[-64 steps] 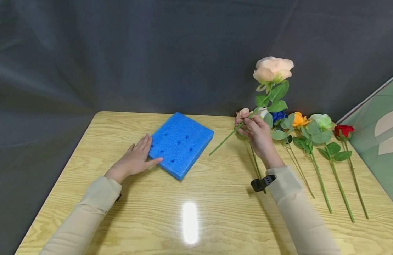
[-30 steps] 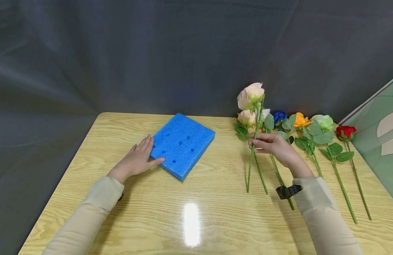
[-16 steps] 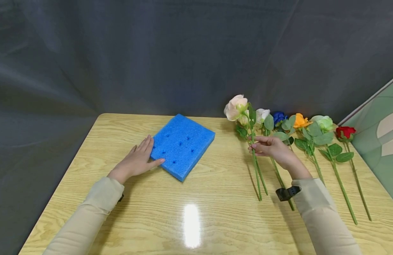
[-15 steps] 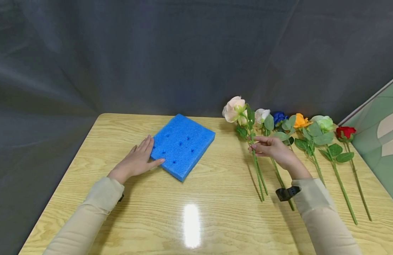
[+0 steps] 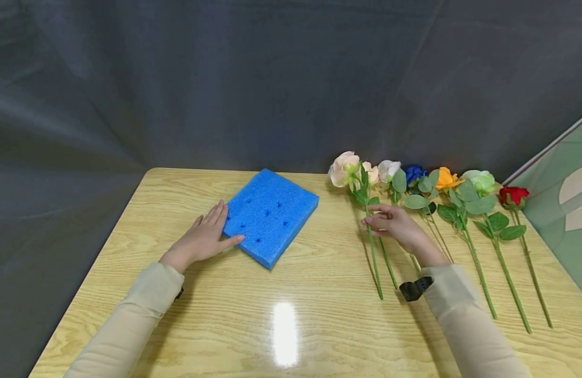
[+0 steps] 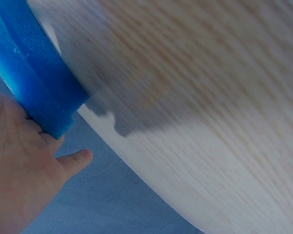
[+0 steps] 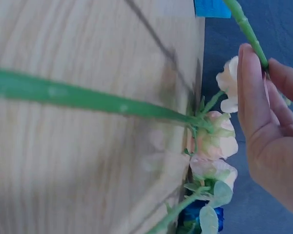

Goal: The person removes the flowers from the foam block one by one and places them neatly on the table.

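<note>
My left hand [image 5: 201, 236] rests with straight fingers along the left edge of a blue foam block [image 5: 272, 215], whose top has several small holes. In the left wrist view, the fingers touch the end of the block. My right hand [image 5: 394, 226] pinches the green stem of a pale peach artificial rose [image 5: 344, 169] between thumb and fingers. The right wrist view shows that stem [image 7: 246, 29] at the fingertips. A second peach rose [image 5: 370, 173] lies just right of the held one, its stem partly behind the hand.
To the right lie a white rose [image 5: 389, 170], a blue rose [image 5: 414, 173], an orange rose [image 5: 446, 178], a pale green rose [image 5: 480, 182] and a red rose [image 5: 514, 196]. A dark curtain [image 5: 272, 84] hangs behind the wooden table [image 5: 215, 315].
My right hand has brought the peach rose down from above the table's back edge, turning its stem to point toward me beside the other peach rose. The left hand stays on the foam.
</note>
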A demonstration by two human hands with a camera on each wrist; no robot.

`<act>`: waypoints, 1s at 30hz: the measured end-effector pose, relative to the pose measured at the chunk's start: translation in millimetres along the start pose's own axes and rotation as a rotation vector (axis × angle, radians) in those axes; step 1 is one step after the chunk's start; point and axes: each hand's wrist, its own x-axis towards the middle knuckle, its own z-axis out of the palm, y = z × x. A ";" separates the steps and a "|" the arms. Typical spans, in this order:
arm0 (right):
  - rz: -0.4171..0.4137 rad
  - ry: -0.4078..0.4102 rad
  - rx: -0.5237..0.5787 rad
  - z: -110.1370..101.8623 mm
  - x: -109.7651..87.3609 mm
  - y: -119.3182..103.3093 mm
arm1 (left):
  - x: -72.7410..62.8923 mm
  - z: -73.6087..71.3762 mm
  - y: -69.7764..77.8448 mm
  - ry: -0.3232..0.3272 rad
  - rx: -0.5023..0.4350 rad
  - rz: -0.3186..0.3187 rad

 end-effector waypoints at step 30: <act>0.109 0.006 0.014 24.2 25.3 8.8 | -0.2 -2.9 1.7 0.000 0.013 0.005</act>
